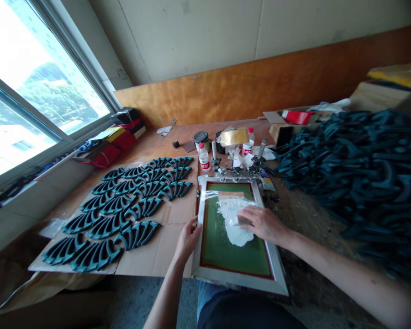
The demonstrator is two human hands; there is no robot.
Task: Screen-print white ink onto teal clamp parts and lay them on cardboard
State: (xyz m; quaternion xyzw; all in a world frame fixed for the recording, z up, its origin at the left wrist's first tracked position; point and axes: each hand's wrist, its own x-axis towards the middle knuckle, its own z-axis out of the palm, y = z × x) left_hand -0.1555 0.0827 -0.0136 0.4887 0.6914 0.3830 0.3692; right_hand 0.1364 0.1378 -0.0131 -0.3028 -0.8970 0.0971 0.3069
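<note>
A screen-printing frame (241, 282) with a green mesh and pale metal border lies tilted across the table's front edge. My left hand (189, 237) grips its left border, fingers and thumb closed around the edge. Over the mesh, my right hand (262, 223) is closed with its fingertips down on a white patch (239, 235); a small pale piece shows at the fingers, too blurred to name. Whether the patch is ink or cloth I cannot tell. White smears and a tan strip (230, 194) lie near the mesh's far end. Behind the frame stands a metal clamp fixture (238, 172).
Rows of curved dark-green parts (137, 188) cover a cardboard sheet (178, 246) on the left. A large heap of similar parts (356, 155) fills the right side. Plastic bottles (203, 157), a dark tin (201, 138) and crumpled wrapping stand behind the fixture.
</note>
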